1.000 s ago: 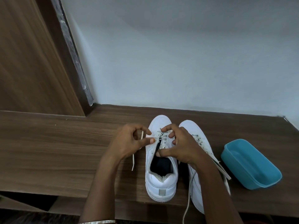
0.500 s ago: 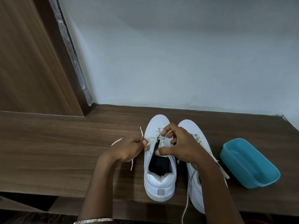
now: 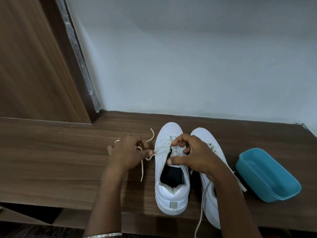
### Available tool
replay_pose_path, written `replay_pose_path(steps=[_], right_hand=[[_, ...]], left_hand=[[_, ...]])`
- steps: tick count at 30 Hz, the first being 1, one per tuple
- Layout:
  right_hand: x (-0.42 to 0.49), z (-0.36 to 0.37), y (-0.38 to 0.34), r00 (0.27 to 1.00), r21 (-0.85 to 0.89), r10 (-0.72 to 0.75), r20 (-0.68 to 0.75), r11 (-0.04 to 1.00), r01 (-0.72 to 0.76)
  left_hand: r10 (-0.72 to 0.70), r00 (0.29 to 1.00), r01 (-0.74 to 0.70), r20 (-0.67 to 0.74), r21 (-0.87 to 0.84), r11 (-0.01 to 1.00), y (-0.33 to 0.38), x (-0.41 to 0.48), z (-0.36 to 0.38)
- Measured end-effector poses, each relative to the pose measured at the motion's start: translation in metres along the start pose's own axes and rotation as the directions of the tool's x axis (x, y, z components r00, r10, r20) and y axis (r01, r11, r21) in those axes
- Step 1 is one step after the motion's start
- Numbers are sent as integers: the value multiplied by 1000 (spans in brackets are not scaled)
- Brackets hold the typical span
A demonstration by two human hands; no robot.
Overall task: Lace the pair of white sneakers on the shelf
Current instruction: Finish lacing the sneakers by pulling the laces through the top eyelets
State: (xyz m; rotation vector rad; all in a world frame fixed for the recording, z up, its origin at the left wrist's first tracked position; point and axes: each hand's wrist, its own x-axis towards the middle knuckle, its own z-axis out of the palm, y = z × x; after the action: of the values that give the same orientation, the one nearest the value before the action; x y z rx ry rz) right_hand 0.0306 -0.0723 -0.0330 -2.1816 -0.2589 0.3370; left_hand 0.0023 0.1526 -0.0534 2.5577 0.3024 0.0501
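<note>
Two white sneakers stand side by side on the brown wooden shelf (image 3: pixel 51 152), toes toward the wall. The left sneaker (image 3: pixel 171 189) is partly laced. My left hand (image 3: pixel 127 155) pinches its white lace (image 3: pixel 151 140) just left of the shoe, and the lace loops around the fingers while its loose end hangs down. My right hand (image 3: pixel 193 155) grips the tongue and upper eyelet area of that same shoe. The right sneaker (image 3: pixel 209 203) lies mostly under my right forearm, with a loose lace trailing over the shelf's front edge.
A teal plastic tub (image 3: pixel 267 176) sits on the shelf right of the shoes. A wooden panel (image 3: pixel 34 66) rises at the left, and a pale wall (image 3: pixel 188 57) runs behind. The shelf's front edge is just below the heels.
My left hand has pulled the lace out leftward, away from the shoe. My right hand stays on the tongue.
</note>
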Motion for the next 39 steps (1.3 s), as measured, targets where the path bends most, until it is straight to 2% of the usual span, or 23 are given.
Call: replay_pose_path(steps=[4, 9, 12, 15, 17, 19, 21, 22, 24, 27, 29, 31, 32, 33, 35, 37, 39], right_hand=[[1, 0, -1, 1000, 0, 1, -1, 1000, -1], [-3, -2, -3, 1000, 22, -6, 12, 1000, 6], [-4, -2, -6, 998, 16, -63, -23, 998, 64], [-2, 4, -13, 974, 21, -178, -139, 983, 182], [-2, 12, -22, 954, 74, -243, -175, 963, 259], [-1, 22, -32, 941, 103, -316, -122, 939, 329], [-2, 29, -38, 927, 135, -368, -67, 918, 374], [-1, 30, -38, 923, 140, -377, -84, 912, 385], [1, 27, -36, 924, 167, -339, -177, 915, 367], [3, 15, -28, 911, 281, -160, -380, 918, 279], [3, 10, -25, 868, 301, -66, -492, 923, 241], [0, 6, -28, 830, 309, -42, -556, 917, 254], [-1, 5, -32, 848, 336, -63, -526, 900, 276], [-5, 5, -38, 892, 385, -104, -439, 876, 292], [-11, 11, -48, 954, 388, -245, -172, 874, 294], [-11, 23, -50, 942, 229, -335, 10, 918, 324], [-10, 31, -49, 920, 164, -378, 100, 919, 360]], left_hand=[[20, 1000, -23, 22, 105, 994, 24, -4, 9], [17, 998, -15, -54, 47, 999, 23, -3, 5], [39, 992, -48, -120, -69, 996, 21, -6, -9], [110, 988, -134, -105, -260, 956, 15, -6, -23], [226, 973, -219, -42, -476, 852, 15, -7, -30], [301, 953, -235, -18, -670, 704, 25, -12, -34], [273, 959, -236, -79, -755, 612, 34, -16, -37], [227, 968, -220, -104, -788, 575, 36, -17, -37], [101, 989, -146, -110, -855, 498, 31, -16, -39], [-49, 999, 12, -2, -961, 276, 17, -12, -42], [-71, 994, 92, 86, -992, 84, 14, -10, -41], [-50, 989, 137, 142, -987, -88, 18, -6, -40], [-22, 988, 148, 153, -977, -153, 20, -5, -39], [21, 987, 159, 158, -965, -207, 25, -4, -39], [118, 983, 170, 141, -941, -291, 35, -5, -37], [178, 977, 175, 120, -926, -336, 45, -7, -36], [179, 978, 165, 108, -926, -341, 51, -8, -36]])
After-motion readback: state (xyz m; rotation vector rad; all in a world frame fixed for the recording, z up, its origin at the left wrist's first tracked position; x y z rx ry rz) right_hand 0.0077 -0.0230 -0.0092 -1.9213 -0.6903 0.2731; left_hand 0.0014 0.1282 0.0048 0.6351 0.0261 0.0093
